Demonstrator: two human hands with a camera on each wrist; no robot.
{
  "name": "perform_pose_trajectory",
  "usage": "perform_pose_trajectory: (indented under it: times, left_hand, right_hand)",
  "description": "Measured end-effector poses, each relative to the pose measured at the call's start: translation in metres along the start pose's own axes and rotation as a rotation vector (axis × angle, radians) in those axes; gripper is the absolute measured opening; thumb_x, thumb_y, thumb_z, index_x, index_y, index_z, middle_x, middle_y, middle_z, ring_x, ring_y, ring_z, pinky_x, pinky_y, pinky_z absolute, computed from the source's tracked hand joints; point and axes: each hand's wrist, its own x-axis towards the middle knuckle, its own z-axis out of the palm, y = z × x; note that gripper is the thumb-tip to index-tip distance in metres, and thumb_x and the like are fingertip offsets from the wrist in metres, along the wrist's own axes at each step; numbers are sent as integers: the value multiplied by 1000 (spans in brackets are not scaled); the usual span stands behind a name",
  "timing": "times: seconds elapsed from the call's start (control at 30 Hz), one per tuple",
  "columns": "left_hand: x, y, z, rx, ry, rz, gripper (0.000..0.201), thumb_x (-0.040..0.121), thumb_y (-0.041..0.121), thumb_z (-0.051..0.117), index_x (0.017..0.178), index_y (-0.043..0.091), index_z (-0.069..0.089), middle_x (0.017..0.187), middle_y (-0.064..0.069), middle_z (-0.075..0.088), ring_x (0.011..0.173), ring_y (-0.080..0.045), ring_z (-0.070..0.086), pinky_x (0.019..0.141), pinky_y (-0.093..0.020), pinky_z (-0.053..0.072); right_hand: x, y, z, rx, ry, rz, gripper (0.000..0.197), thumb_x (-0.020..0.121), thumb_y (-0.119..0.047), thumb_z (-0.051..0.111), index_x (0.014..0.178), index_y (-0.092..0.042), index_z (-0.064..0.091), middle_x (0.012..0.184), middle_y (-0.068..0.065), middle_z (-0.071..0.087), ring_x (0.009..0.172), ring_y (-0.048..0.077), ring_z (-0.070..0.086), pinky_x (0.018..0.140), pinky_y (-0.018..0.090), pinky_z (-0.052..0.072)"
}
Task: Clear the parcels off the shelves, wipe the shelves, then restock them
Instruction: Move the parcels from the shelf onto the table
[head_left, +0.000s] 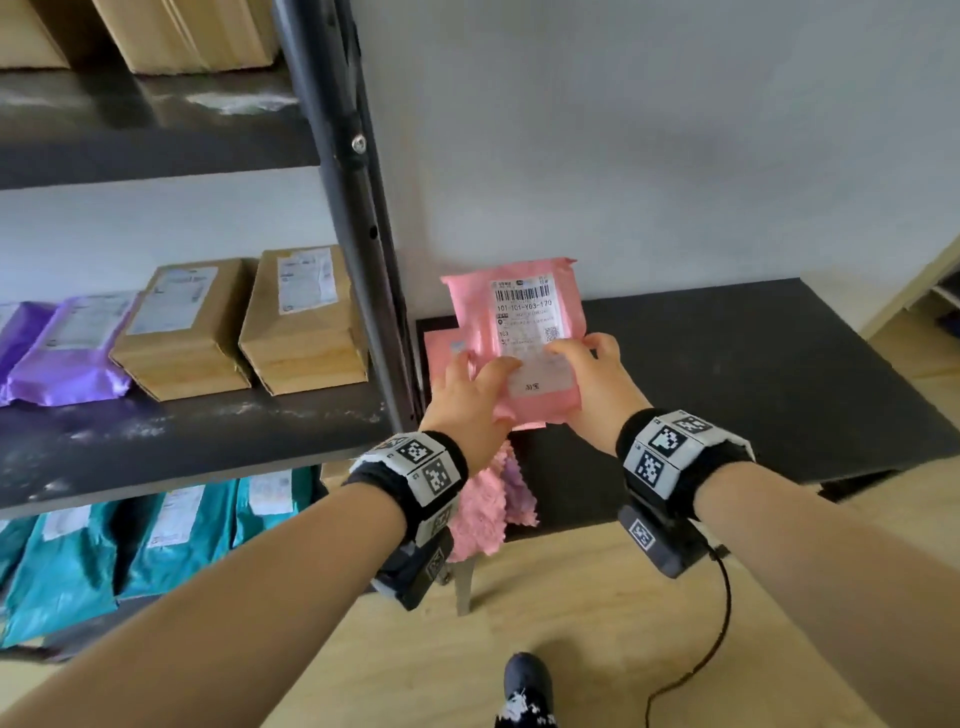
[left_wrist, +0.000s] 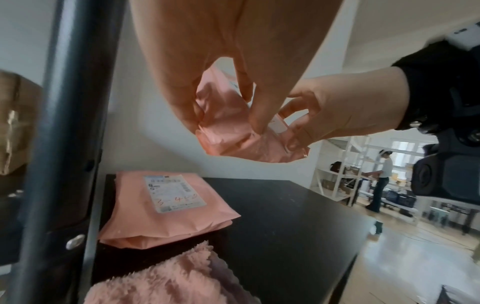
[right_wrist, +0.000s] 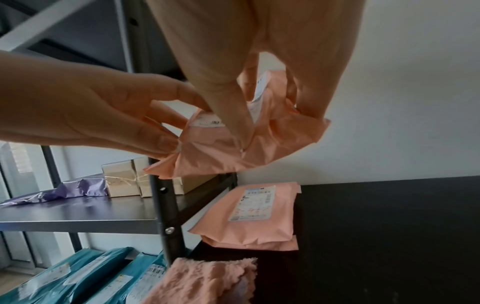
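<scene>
A pink mailer bag (head_left: 519, 322) with a white barcode label is held up in the air over the black table (head_left: 753, 374), right of the shelf post (head_left: 358, 208). My left hand (head_left: 470, 387) grips its lower left edge and my right hand (head_left: 592, 374) grips its lower right edge, thumbs on the label. Under it more pink mailers (left_wrist: 166, 203) lie stacked at the table's left end. From the wrists, the held mailer (left_wrist: 233, 131) (right_wrist: 233, 148) is crumpled between both hands. A fluffy pink cloth (head_left: 485, 509) hangs over the table's front edge.
The middle shelf (head_left: 171, 441) holds two cardboard boxes (head_left: 244, 327) and purple mailers (head_left: 67, 353). Teal mailers (head_left: 114, 551) fill the shelf below, brown cartons (head_left: 156, 31) the one above. A cable (head_left: 711, 644) trails over the wooden floor. A person (left_wrist: 381, 181) stands by white racks far off.
</scene>
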Motion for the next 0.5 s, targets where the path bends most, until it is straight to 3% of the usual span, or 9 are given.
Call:
perform_pose_trajectory:
  times: [0.13, 0.23, 0.5]
  left_hand:
    - [52, -5, 22, -7, -62, -131, 59, 82, 23, 63, 135, 33, 39, 144, -11, 29, 124, -36, 41, 106, -46, 38]
    - [79, -16, 38, 9, -91, -191, 57, 83, 19, 62, 135, 29, 41, 142, -8, 32, 123, -30, 44, 105, -37, 39]
    - [99, -47, 61, 49, -103, -384, 56, 82, 1, 52, 128, 32, 40, 132, -5, 33, 108, -25, 49, 90, -37, 51]
  right_hand:
    - [54, 30, 17, 55, -115, -3, 59, 85, -2, 55, 137, -20, 35, 138, 8, 21, 115, 27, 49, 100, 35, 46]
    - [84, 43, 34, 82, -194, 12, 58, 86, -5, 55, 138, -17, 36, 137, 10, 23, 116, 28, 48, 102, 36, 44]
    - [118, 40, 76, 103, -328, 16, 58, 86, -13, 58, 139, -18, 35, 133, 10, 26, 110, 27, 50, 103, 32, 42]
